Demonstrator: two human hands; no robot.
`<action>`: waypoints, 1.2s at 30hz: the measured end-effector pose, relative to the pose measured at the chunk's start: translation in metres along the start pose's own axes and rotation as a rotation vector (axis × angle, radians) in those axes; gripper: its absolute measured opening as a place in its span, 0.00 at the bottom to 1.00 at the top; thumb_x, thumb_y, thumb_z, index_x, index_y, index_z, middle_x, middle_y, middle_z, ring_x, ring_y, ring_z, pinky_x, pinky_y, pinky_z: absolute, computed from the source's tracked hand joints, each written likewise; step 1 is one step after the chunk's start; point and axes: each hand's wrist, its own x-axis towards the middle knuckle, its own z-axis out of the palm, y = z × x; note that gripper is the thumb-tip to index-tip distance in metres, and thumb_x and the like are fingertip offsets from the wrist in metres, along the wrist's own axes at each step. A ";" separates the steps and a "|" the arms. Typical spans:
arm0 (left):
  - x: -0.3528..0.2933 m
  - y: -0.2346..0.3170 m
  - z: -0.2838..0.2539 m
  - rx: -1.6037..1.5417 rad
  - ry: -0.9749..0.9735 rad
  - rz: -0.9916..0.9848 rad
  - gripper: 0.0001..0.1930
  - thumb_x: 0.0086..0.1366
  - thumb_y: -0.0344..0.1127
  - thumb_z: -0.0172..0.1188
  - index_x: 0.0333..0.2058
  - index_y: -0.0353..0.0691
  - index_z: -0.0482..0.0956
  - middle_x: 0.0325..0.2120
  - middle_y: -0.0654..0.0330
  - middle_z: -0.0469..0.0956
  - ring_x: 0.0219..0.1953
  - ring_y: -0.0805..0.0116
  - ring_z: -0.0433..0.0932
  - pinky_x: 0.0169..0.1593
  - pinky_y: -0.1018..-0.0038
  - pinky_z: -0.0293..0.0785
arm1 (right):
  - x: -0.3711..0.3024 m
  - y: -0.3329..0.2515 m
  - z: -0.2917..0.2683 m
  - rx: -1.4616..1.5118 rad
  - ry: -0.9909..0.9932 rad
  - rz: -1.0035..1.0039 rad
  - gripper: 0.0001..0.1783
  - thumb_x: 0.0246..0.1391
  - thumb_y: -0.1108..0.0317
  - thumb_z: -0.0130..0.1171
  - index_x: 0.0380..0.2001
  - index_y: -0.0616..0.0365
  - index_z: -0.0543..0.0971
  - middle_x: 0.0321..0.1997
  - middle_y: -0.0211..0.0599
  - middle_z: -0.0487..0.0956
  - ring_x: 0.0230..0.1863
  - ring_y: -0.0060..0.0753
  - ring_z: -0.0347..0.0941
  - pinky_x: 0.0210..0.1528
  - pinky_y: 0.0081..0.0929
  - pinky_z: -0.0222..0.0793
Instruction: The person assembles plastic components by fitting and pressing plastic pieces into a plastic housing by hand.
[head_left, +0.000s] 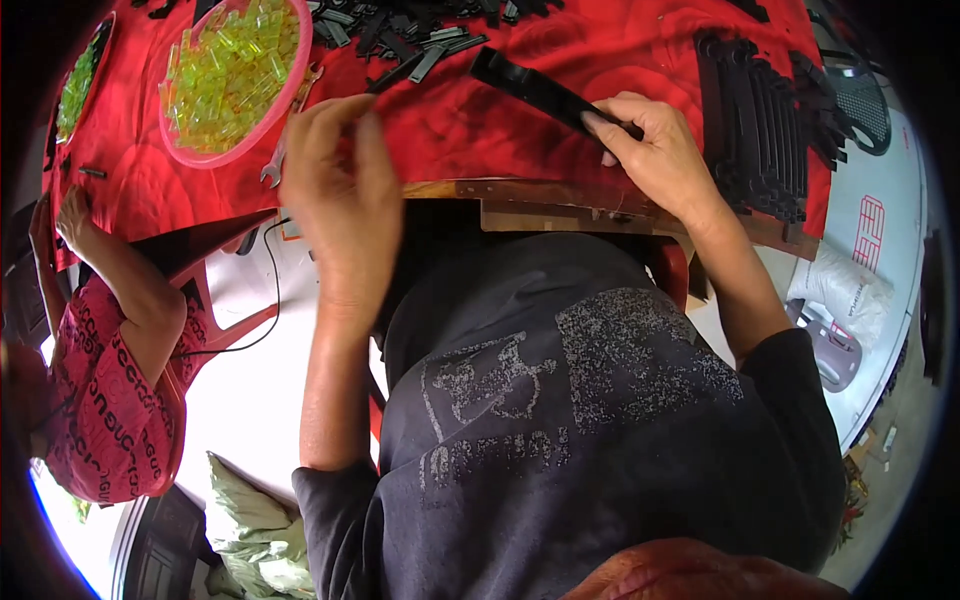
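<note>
Black bar [532,88] in right fingers [614,138], lettering [490,460] on dark shirt [650,490]

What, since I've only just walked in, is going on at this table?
The person's right hand holds a long black part over the red cloth. The left hand is blurred; whether it holds anything is unclear. A pink basket of yellow-green pieces stands at left, and more black parts lie grouped at right.
</note>
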 end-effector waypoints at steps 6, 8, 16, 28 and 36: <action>0.003 -0.023 -0.028 0.293 -0.024 0.134 0.08 0.65 0.23 0.61 0.43 0.31 0.83 0.39 0.50 0.81 0.40 0.54 0.82 0.45 0.66 0.78 | 0.008 0.004 -0.015 -0.276 0.003 -0.225 0.12 0.59 0.65 0.65 0.37 0.64 0.85 0.23 0.41 0.79 0.23 0.28 0.75 0.30 0.29 0.69; 0.001 -0.024 -0.034 0.354 -0.078 0.026 0.08 0.65 0.24 0.63 0.42 0.31 0.83 0.39 0.49 0.81 0.40 0.54 0.83 0.45 0.66 0.78 | 0.009 -0.007 -0.019 -0.278 -0.029 -0.174 0.11 0.58 0.65 0.65 0.37 0.64 0.85 0.23 0.41 0.79 0.24 0.28 0.75 0.30 0.29 0.69; 0.004 -0.020 -0.019 0.198 -0.029 0.054 0.06 0.64 0.23 0.62 0.39 0.31 0.84 0.36 0.49 0.81 0.39 0.55 0.83 0.45 0.68 0.78 | 0.012 0.003 -0.022 -0.249 -0.041 -0.172 0.10 0.56 0.68 0.69 0.33 0.65 0.83 0.26 0.38 0.78 0.26 0.28 0.74 0.32 0.30 0.68; 0.009 -0.012 -0.014 0.214 -0.105 0.065 0.06 0.64 0.24 0.63 0.39 0.32 0.84 0.35 0.50 0.81 0.37 0.55 0.82 0.43 0.66 0.78 | 0.017 0.007 -0.014 -0.265 -0.056 -0.270 0.07 0.52 0.75 0.71 0.29 0.67 0.82 0.26 0.29 0.73 0.26 0.18 0.68 0.28 0.24 0.63; 0.023 -0.018 -0.005 0.421 -0.193 0.114 0.08 0.61 0.30 0.66 0.39 0.35 0.82 0.33 0.51 0.78 0.38 0.49 0.79 0.42 0.58 0.75 | 0.018 0.006 -0.010 -0.199 -0.046 -0.234 0.10 0.48 0.68 0.75 0.24 0.62 0.83 0.22 0.34 0.76 0.25 0.31 0.73 0.29 0.32 0.66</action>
